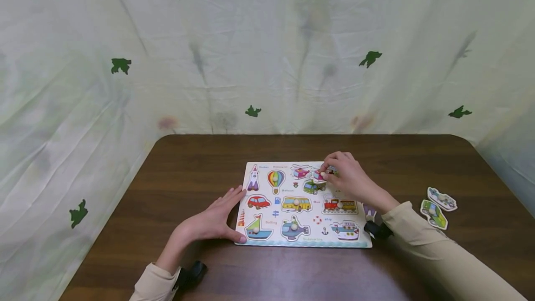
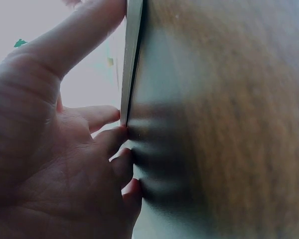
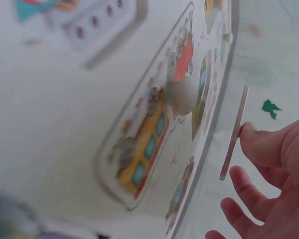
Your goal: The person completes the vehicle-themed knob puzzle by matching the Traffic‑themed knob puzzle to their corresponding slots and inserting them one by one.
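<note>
A white wooden puzzle board [image 1: 263,182] printed with vehicles lies on the table. Over its upper right part, my right hand [image 1: 349,175] pinches a pink helicopter puzzle piece [image 1: 317,176] between thumb and fingers. The right wrist view shows this piece [image 3: 234,134] nearly edge-on, raised off the board. Just left of it is the printed helicopter spot [image 1: 300,172]. My left hand [image 1: 213,219] has its fingertips against the board's left edge, with the thumb at the lower left corner. Knobbed pieces such as the balloon [image 1: 276,180], bus [image 1: 296,204] and train [image 1: 339,205] sit in the board.
Two loose puzzle pieces lie on the table to the right: a pale one [image 1: 442,199] and, just below, a green and yellow one [image 1: 433,215]. The dark wooden table [image 1: 200,161] ends at a pale curtain [image 1: 267,59] with green leaf shapes.
</note>
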`<state>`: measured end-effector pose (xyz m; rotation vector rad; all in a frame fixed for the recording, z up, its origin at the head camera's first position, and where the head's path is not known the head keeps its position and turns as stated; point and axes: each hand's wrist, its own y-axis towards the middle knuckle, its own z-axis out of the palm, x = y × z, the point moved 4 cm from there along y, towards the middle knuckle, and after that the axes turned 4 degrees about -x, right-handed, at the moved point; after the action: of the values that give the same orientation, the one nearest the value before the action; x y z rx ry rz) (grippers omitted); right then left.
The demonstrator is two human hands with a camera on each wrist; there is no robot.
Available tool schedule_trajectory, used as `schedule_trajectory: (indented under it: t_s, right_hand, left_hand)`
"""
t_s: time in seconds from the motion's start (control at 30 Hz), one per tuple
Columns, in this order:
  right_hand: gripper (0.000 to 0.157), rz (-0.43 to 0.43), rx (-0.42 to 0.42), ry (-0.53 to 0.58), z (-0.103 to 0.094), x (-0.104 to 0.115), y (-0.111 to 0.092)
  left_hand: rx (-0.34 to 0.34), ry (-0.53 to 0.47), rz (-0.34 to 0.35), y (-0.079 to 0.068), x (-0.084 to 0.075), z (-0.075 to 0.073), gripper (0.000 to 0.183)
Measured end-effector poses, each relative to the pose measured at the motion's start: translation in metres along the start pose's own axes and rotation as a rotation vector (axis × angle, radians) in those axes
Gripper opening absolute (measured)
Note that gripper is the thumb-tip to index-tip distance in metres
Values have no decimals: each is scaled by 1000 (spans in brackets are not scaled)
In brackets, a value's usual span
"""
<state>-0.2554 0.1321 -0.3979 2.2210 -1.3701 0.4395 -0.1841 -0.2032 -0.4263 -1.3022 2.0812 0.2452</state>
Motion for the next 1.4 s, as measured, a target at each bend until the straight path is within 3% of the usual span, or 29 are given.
schedule_trajectory:
  t_s: [0.67, 1.13, 1.4]
  right_hand:
    - [4, 0, 93, -62, 24, 15, 39]
    - [2, -20, 159, -119, 40, 16, 50]
    - [3, 21, 190, -110, 39, 15, 55]
  left_hand:
    - [1, 4, -12, 0, 1, 0, 114]
    - [5, 6, -20, 1, 2, 1, 115]
    - [3, 5, -26, 1, 1, 1, 114]
